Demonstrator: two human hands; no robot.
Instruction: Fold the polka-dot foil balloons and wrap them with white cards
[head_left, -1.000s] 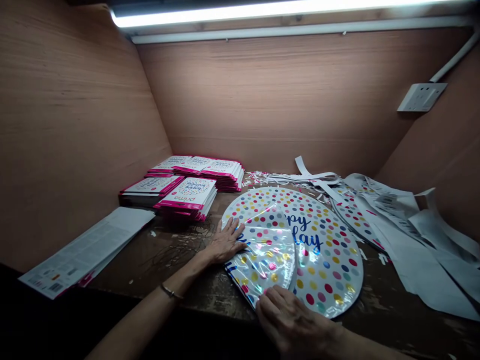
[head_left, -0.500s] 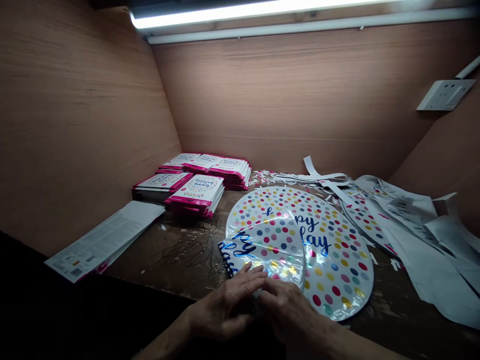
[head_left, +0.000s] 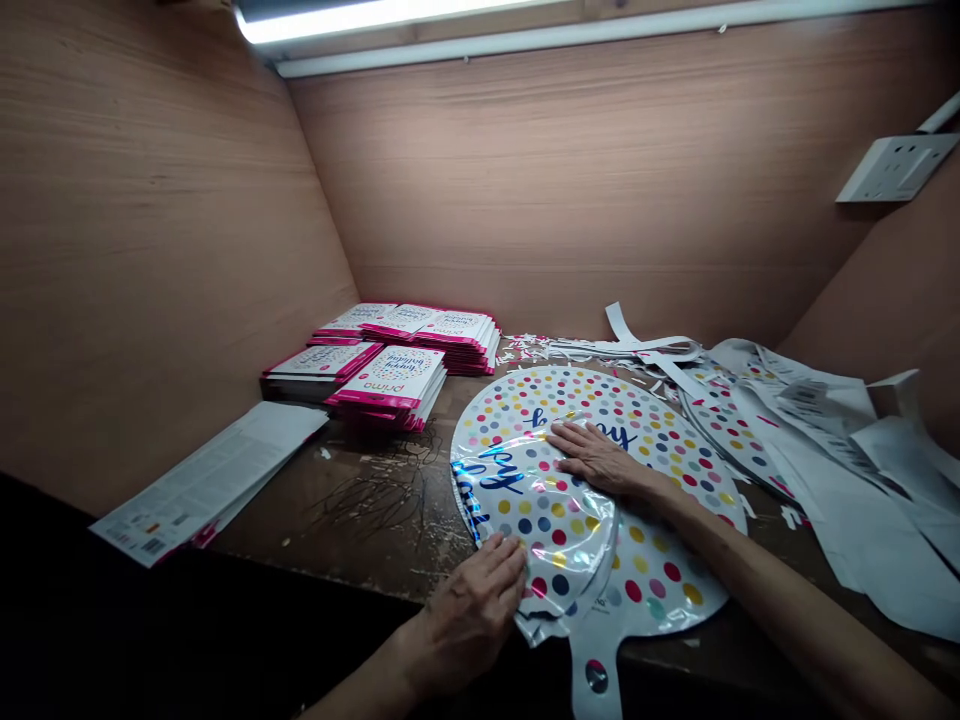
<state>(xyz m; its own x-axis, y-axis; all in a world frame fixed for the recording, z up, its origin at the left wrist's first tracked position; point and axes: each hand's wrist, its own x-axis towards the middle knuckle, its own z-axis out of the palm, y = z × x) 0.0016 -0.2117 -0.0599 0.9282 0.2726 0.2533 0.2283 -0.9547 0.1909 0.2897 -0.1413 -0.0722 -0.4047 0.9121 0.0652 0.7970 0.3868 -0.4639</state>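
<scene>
A folded foil balloon [head_left: 555, 525], white with coloured dots and blue lettering, lies on top of larger flat dotted foil balloons [head_left: 667, 560]. My right hand [head_left: 596, 460] rests flat on the folded one's upper part, fingers stretched out. At its lower left edge, my left hand [head_left: 472, 610] has its fingers bent over the foil; the thumb is hidden. A pale neck [head_left: 598, 665] with a dark oval mark extends from the flat balloons over the table's near edge.
Stacks of pink-edged printed packets [head_left: 394, 380] stand at the back left. Flat printed sleeves [head_left: 217, 475] lie along the left side. White strips [head_left: 630, 350] and paper scraps [head_left: 847, 500] lie at the back and right. A socket [head_left: 896, 168] is on the right wall.
My right hand has moved up and away from my left, onto the folded balloon's upper part. My left hand has shifted slightly, its fingers now more bent. The neck has come into view.
</scene>
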